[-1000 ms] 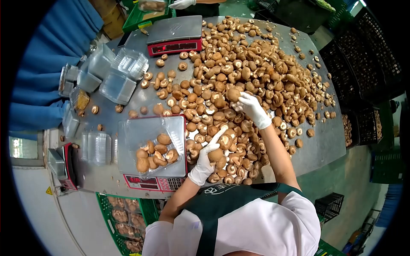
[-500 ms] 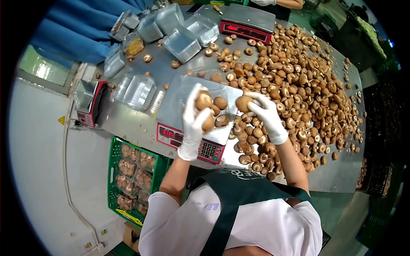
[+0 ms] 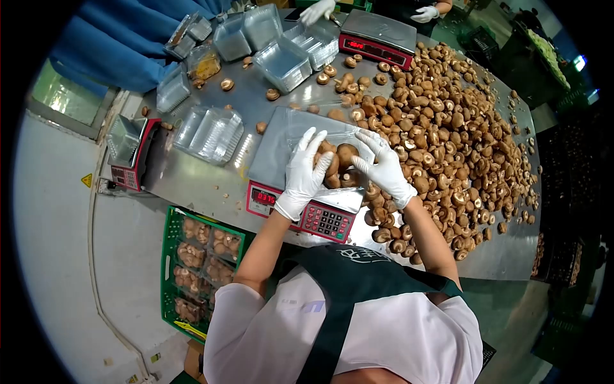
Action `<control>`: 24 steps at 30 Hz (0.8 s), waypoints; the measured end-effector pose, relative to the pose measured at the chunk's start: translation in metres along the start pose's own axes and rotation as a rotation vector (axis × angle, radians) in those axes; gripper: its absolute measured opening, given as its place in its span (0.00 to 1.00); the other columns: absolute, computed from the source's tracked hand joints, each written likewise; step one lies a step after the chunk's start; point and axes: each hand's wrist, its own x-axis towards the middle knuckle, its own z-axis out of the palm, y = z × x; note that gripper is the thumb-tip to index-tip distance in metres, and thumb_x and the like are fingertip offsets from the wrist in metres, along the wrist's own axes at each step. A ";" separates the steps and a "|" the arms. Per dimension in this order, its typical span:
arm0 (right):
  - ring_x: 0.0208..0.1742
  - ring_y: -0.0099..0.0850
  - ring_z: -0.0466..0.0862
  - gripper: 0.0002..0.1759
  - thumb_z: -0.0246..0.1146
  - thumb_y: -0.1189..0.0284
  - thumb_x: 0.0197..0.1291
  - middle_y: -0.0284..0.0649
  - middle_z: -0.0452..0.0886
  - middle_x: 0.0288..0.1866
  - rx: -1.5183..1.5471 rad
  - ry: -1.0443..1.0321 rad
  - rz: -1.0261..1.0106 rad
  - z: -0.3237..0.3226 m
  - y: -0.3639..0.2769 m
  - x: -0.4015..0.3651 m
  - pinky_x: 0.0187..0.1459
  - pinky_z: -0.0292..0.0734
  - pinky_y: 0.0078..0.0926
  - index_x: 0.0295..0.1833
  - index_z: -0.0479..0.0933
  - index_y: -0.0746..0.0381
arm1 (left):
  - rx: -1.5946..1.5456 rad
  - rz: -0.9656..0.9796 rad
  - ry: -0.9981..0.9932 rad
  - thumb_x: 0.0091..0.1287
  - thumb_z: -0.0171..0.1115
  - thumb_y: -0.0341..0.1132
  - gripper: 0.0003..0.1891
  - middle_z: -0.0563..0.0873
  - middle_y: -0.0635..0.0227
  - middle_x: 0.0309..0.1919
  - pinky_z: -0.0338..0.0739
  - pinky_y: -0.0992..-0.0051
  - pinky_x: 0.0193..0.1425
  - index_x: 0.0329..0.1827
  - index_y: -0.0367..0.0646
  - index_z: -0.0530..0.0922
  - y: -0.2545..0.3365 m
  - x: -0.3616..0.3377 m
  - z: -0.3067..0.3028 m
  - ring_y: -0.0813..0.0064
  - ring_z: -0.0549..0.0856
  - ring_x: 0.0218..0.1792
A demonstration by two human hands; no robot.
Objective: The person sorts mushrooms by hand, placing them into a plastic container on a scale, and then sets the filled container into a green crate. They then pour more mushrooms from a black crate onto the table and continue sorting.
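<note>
White gloves cover both of my hands. My left hand (image 3: 307, 171) curves around the left side of some brown mushrooms (image 3: 347, 155) in a clear plastic tray (image 3: 366, 153). From the right, my right hand (image 3: 384, 168) cups the same group, its fingers bent over the tray's edge. The fingers of both hands are apart and touch the mushrooms or the tray. Beneath them is a scale (image 3: 265, 157) with a metal plate and a red display panel. Just right of my right hand begins a large heap of mushrooms (image 3: 441, 141).
Empty clear trays (image 3: 281, 64) stand at the back left, others (image 3: 208, 134) nearer. A second scale (image 3: 377, 35) sits at the back, a third (image 3: 133, 150) far left. A green crate (image 3: 167, 275) holds packed mushrooms. Across the table are a co-worker's gloved hands (image 3: 425, 14).
My right hand has moved left to the tray, bringing its mushroom there. My left hand has spread along the tray's left side. The co-worker's hands have come further into view.
</note>
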 end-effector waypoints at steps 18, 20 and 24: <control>0.54 0.33 0.77 0.21 0.59 0.60 0.60 0.48 0.75 0.57 1.427 0.204 0.416 -0.068 0.005 -0.020 0.50 0.75 0.29 0.53 0.75 0.63 | -0.588 -0.427 0.301 0.71 0.54 0.38 0.16 0.83 0.64 0.49 0.76 0.78 0.49 0.55 0.37 0.78 -0.089 0.001 -0.095 0.76 0.83 0.46; 0.45 0.30 0.79 0.19 0.59 0.59 0.62 0.46 0.78 0.53 1.416 0.338 0.576 -0.074 0.013 -0.029 0.43 0.75 0.25 0.49 0.77 0.63 | -0.562 -0.436 0.311 0.71 0.55 0.37 0.16 0.83 0.63 0.48 0.76 0.79 0.48 0.55 0.37 0.78 -0.093 0.004 -0.097 0.77 0.83 0.45; 0.35 0.24 0.77 0.15 0.59 0.63 0.63 0.38 0.81 0.45 1.168 0.312 0.690 -0.072 0.037 -0.042 0.34 0.73 0.20 0.48 0.77 0.63 | -0.628 -0.449 0.273 0.69 0.58 0.37 0.14 0.84 0.69 0.44 0.75 0.82 0.45 0.53 0.39 0.80 -0.082 0.018 -0.093 0.82 0.82 0.42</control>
